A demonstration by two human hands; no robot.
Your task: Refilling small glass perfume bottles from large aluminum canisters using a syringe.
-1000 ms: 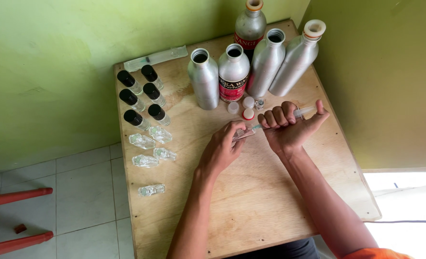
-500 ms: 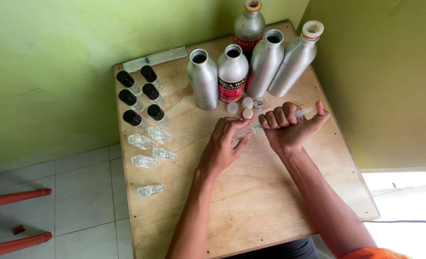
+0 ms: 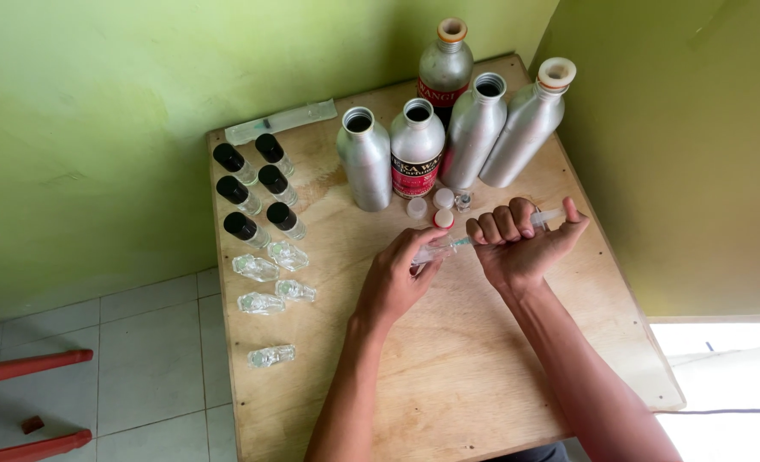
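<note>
Syringe (image 3: 483, 237) over wooden table (image 3: 448, 376), green walls (image 3: 97, 103)

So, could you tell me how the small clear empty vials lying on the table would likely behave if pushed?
The clear vials lie on their sides uncapped, so they would probably roll or skid on the smooth wooden table. They look like small glass, likely light and breakable. One vial lies near the table's left edge, so it might fall off.

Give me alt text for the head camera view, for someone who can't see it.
Over a small wooden table, the right hand grips a syringe in its fist, thumb on the plunger, its tip at a small clear vial in the left hand. Five metal bottles stand behind, with black-capped vials and empty clear ones on the left.
</note>
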